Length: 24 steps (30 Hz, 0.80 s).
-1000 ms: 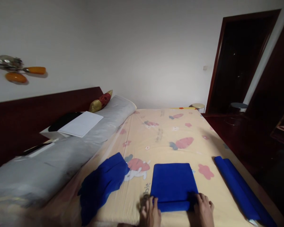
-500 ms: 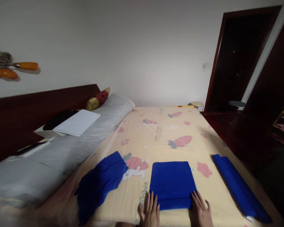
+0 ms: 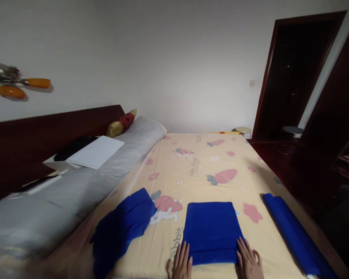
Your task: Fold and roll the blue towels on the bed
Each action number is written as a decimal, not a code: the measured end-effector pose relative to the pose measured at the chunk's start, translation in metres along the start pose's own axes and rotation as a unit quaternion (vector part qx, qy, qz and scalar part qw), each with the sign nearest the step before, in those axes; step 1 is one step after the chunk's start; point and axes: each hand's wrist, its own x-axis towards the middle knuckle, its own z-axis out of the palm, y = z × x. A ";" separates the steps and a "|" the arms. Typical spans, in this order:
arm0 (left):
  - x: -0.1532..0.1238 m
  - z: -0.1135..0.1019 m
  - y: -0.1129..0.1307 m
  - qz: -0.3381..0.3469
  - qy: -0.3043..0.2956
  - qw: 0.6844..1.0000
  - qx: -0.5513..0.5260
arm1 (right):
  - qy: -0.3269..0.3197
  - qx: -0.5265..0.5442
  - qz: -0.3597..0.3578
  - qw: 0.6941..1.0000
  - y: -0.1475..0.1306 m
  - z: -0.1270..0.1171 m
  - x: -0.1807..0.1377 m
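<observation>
I am observing the left hand (image 3: 180, 264) lying flat on the bed sheet (image 3: 197, 166), grip wide, fingers straight, fingertips touching the near left corner of the folded blue towel (image 3: 211, 228). The right hand (image 3: 248, 264) is mirroring it at the near right corner, grip likewise wide, holding nothing. The towel is sitting square close to the near edge of the bed sheet, between a crumpled blue cloth (image 3: 120, 228) on the left and a rolled blue cloth (image 3: 292, 232) on the right, apart from both. Risk, in my judgement: uneven pressing from either hand could be skewing the folded layers or dragging the loose sheet into wrinkles beneath. Both wrists are falling out of view, hampering checks.
</observation>
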 end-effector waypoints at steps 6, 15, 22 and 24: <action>0.000 0.021 0.043 0.121 0.022 0.991 -0.059 | -0.061 0.075 -0.022 0.995 -0.056 -0.004 0.013; 0.005 0.011 0.030 0.062 -0.049 0.996 -0.031 | -0.055 0.043 -0.045 0.997 -0.031 0.006 0.006; 0.009 -0.019 0.025 -0.009 -0.026 1.000 -0.001 | -0.037 0.053 -0.022 0.998 -0.001 0.008 0.003; 0.009 -0.025 0.025 -0.006 -0.008 1.000 -0.001 | -0.046 0.074 -0.009 0.996 -0.001 -0.001 0.008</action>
